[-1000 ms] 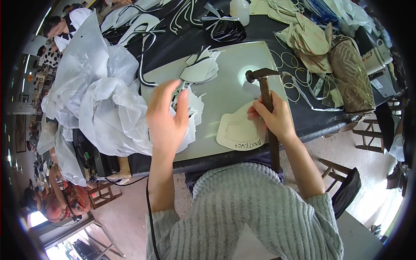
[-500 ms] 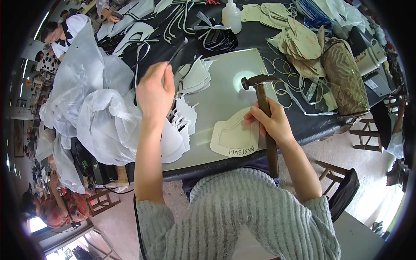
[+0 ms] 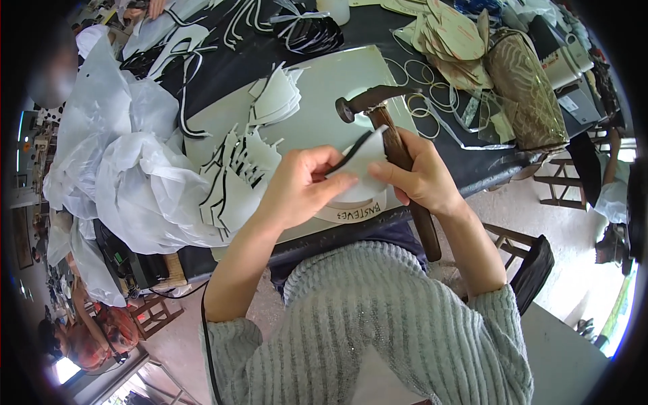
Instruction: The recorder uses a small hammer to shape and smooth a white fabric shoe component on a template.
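Observation:
My left hand (image 3: 300, 183) is closed on a thin white cut piece (image 3: 368, 169) with a black strip along its upper edge. My right hand (image 3: 430, 177) wraps round the wooden handle of a hammer (image 3: 397, 150), whose dark metal head points up and left. The right thumb and fingertips also touch the white piece's right side. Beneath the hands, a cream pattern piece (image 3: 361, 212) with handwriting lies partly covered on a pale board (image 3: 331, 77). Left of the hands sits a spread of white pieces with black edging (image 3: 233, 182), and a smaller pile of white pieces (image 3: 278, 101) lies beyond.
Crumpled clear plastic (image 3: 148, 175) heaps up on the left. Black bundled strips (image 3: 310, 32), a stack of cream pieces (image 3: 449, 34) and a patterned plastic-wrapped roll (image 3: 526, 94) lie farther back. Loose loops of cord (image 3: 432, 111) rest beside the board. A stool (image 3: 523, 263) stands at the right.
My left hand has come down and right from above the white pile and now holds a white piece at the hammer. More black-edged pieces show at left; the hammer head has shifted left.

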Demonstrator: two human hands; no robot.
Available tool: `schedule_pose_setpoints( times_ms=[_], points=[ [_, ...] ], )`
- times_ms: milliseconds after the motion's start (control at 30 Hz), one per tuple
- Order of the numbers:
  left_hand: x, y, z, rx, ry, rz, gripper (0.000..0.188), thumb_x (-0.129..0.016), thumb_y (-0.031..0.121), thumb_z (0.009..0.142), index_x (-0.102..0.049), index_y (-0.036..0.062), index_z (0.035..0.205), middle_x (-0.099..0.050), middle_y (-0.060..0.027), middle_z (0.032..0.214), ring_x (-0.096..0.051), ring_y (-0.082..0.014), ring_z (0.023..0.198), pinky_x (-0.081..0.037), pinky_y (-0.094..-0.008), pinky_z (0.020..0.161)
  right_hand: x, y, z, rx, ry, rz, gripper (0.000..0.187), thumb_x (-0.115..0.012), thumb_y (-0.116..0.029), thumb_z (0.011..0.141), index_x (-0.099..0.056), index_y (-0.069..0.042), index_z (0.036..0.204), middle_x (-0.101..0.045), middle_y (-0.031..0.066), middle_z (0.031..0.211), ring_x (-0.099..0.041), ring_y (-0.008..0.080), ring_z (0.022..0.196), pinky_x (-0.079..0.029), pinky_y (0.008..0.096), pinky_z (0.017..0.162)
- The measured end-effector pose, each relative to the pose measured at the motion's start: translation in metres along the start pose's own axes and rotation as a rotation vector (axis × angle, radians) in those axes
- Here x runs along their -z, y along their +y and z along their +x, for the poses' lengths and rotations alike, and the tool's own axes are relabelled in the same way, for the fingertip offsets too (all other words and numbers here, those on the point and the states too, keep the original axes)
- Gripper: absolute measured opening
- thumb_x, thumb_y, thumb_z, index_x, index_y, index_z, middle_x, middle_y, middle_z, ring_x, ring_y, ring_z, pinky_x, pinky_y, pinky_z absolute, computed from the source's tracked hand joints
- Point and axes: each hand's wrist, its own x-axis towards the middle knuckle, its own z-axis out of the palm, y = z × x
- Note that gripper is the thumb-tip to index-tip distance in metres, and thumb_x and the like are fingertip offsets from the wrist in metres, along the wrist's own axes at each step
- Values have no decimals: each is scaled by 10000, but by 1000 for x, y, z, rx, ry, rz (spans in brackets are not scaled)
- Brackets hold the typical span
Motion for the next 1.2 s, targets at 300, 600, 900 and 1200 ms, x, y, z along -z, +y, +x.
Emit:
schedule_pose_setpoints(
  times_ms=[300, 600, 900, 1200],
  points=[
    [-2, -24, 5, 131, -117, -62, 172, -735, 117, 882, -635, -20, 855, -638, 9, 718, -507, -36, 625, -407, -222, 561, 18, 38, 1, -129, 76, -154, 203, -679, -118, 919, -496, -33, 934, -687, 62, 816, -698, 90, 693, -420, 197, 426],
    [-11, -30, 3, 109, -185, 196, 223, -762, 146, 824, -650, -38, 878, -602, -82, 632, -525, -100, 553, -438, -287, 541, 17, 41, 2, -136, 73, -115, 189, -672, -111, 924, -502, -33, 951, -685, 62, 829, -712, 100, 715, -424, 196, 429],
    [-16, -24, 1, 112, -151, 325, 235, -761, 158, 791, -639, -33, 853, -630, -149, 657, -588, -197, 543, -455, -330, 544, 13, 42, 0, -119, 115, -120, 208, -690, -129, 910, -505, -40, 943, -680, 46, 797, -700, 91, 692, -410, 195, 437],
    [-25, -20, -8, -240, 7, 822, 232, -759, 173, 830, -653, -31, 857, -625, -74, 627, -525, -75, 545, -423, -274, 516, -12, 40, 6, 105, 251, -666, 384, -817, -166, 736, -487, -13, 861, -600, 91, 651, -616, 225, 591, -473, 359, 577]
  ],
)
